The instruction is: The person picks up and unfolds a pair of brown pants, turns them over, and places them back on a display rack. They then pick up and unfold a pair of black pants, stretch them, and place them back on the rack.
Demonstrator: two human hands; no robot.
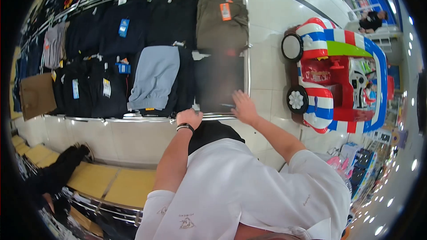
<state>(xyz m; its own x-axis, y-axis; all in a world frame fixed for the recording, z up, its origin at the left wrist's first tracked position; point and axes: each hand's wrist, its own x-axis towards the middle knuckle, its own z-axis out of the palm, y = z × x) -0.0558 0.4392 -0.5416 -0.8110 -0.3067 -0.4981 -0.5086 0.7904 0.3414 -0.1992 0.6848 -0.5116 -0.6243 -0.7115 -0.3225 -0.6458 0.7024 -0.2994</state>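
My left hand [190, 118], with a dark band on its wrist, is closed at the front rail [133, 118] of the display rack; what its fingers hold is hidden. My right hand [243, 108] lies with its fingers stretched out on the front right corner of a dark folded pair of trousers [213, 82]. A blurred patch covers part of that garment. Just left of it are black trousers [184, 80] and light grey-blue trousers [155, 73]. Behind sits a brown-olive pair of trousers [221, 24] with an orange tag [225, 12].
More dark trousers [106, 93] with tags fill the rack's left side, beside a brown paper bag [38, 95]. To the right stands a red, white and blue kiddie ride car [338, 75]. Yellowish boards [126, 186] lie on a lower rack at left. A person [372, 21] is far off.
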